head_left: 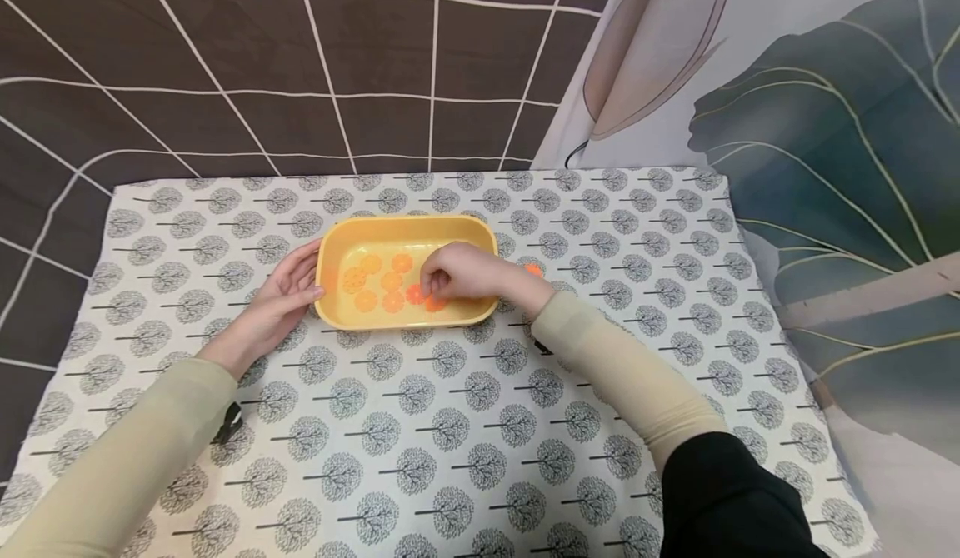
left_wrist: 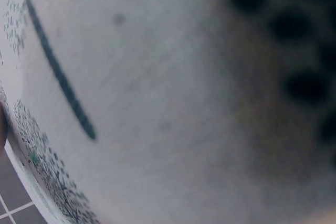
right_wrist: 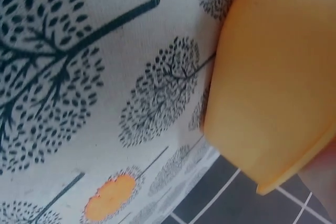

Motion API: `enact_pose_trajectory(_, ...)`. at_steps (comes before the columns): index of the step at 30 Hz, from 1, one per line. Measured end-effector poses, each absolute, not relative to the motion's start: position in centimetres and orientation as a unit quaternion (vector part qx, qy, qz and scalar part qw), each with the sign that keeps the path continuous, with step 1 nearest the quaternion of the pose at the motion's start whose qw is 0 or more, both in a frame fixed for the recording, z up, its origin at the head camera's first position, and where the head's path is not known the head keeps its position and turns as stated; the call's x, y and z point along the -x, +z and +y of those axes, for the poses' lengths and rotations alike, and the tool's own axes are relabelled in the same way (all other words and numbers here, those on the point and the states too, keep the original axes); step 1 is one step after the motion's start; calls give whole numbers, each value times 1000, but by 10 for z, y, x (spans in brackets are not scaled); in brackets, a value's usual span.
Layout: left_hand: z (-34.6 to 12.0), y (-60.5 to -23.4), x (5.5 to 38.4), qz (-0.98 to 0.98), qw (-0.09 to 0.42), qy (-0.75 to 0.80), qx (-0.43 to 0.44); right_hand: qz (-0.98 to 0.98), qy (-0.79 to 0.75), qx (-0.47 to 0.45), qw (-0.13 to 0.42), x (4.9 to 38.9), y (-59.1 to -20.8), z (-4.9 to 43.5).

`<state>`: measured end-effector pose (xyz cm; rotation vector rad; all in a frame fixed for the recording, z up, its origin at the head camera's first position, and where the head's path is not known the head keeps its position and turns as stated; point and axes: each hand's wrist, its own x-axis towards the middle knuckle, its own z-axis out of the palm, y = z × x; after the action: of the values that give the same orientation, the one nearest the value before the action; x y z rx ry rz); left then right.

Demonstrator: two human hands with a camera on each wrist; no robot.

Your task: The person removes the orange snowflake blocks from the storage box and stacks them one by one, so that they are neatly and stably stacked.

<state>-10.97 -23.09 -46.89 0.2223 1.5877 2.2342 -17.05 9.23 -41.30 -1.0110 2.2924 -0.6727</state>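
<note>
Orange pieces (head_left: 392,281) (scalloped) lie beside the right hand (head_left: 467,270).

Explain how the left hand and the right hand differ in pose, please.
The left hand touches the outside of the yellow tub; the right hand reaches inside it. The left hand's fingers are more extended; the right hand's curl in near orange pieces. Both are bare.

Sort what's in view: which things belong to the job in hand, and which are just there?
Part of the job:
- yellow tub, left hand at its side
- scalloped orange pieces inside it, right hand among them
- loose orange piece outside, probably

Just there:
- tree-print tablecloth
- dark grid-patterned backdrop
- leaf-print curtain
</note>
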Motion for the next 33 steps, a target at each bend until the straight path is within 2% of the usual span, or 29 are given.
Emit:
enact_pose_trajectory(23, -233, -472, 110, 571, 191, 794, -84, 841, -426, 256, 213, 185, -385, 173)
enact_pose_trajectory(33, -232, -472, 111, 571, 193, 794, -80, 857, -433, 200, 194, 183, -389, 220)
